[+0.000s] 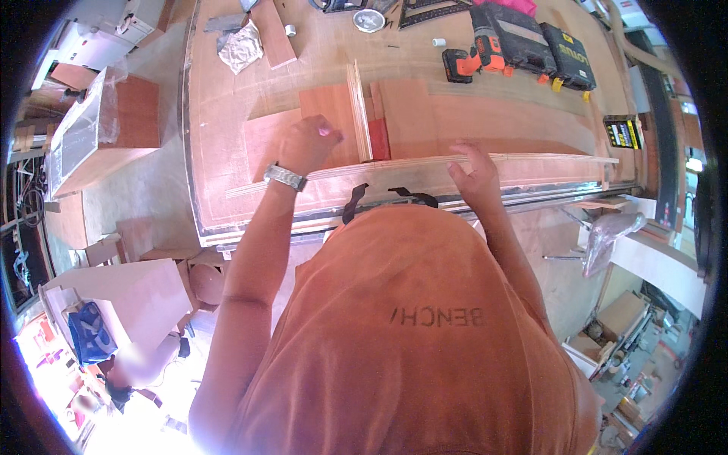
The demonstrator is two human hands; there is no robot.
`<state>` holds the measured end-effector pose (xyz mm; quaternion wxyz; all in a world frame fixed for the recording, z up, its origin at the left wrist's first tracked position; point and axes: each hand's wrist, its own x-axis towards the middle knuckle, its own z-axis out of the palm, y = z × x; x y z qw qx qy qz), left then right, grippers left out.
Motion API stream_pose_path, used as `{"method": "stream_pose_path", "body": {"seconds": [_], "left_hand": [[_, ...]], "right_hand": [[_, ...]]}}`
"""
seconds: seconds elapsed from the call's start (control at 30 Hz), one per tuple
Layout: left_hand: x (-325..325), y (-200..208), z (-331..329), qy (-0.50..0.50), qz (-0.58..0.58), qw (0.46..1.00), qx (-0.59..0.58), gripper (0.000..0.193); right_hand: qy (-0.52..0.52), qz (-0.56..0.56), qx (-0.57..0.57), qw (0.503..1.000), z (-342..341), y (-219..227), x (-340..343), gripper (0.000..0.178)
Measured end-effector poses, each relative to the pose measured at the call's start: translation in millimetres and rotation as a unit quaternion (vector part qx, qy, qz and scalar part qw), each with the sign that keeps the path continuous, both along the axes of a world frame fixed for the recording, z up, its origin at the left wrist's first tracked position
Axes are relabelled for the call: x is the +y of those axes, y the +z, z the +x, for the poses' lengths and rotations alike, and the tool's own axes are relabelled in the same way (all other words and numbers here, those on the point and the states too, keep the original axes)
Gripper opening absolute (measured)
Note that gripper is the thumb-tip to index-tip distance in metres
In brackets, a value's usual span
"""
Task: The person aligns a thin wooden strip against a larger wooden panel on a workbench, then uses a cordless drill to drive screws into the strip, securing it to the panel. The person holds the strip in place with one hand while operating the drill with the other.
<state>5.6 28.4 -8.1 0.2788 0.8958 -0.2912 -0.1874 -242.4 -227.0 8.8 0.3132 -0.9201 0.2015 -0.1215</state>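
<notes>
My left hand (307, 144), with a watch on the wrist, is over a reddish-brown wooden panel (326, 98). Its fingers are curled together, and whatever they may hold is too small to make out. To its right, a narrow plywood board (358, 106) runs away from me, its pale edge facing up. This board meets a long plywood strip (546, 158) that crosses the table in front of me. By the strip, my right hand (478, 176) has its fingers apart and holds nothing; whether it touches the strip I cannot tell. A small red piece (378, 139) lies beside the narrow board.
On the large worktable (220, 98), an orange and black cordless drill (474, 59) lies beside dark tool cases (569, 57). A black square (436, 11), a round lid (369, 20) and a crumpled cloth (241, 47) lie toward the back. A wooden cabinet (129, 114) stands left.
</notes>
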Motion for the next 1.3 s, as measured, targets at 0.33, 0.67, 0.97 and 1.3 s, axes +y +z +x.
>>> {"method": "stream_pose_path", "body": {"seconds": [0.33,0.67,0.97,1.3], "left_hand": [[-37.6,-31.7,-25.2,0.0,-0.01,0.998,0.059,0.045],[-42.1,-31.6,-32.4,-0.012,0.013,0.994,0.108,0.044],[-38.4,-46.9,-29.6,-0.012,0.023,0.994,0.103,0.046],[-35.0,-51.3,-29.0,-0.013,0.014,0.988,0.156,0.038]], "right_hand": [[0.022,-0.085,-0.056,0.995,-17.0,-11.6,13.4,0.029],[0.013,-0.067,-0.045,0.997,-23.0,-19.4,5.3,0.029],[0.021,-0.063,-0.039,0.997,-15.3,-24.0,-1.0,0.028],[0.163,0.002,0.148,0.975,78.7,-50.4,-19.3,0.03]]}}
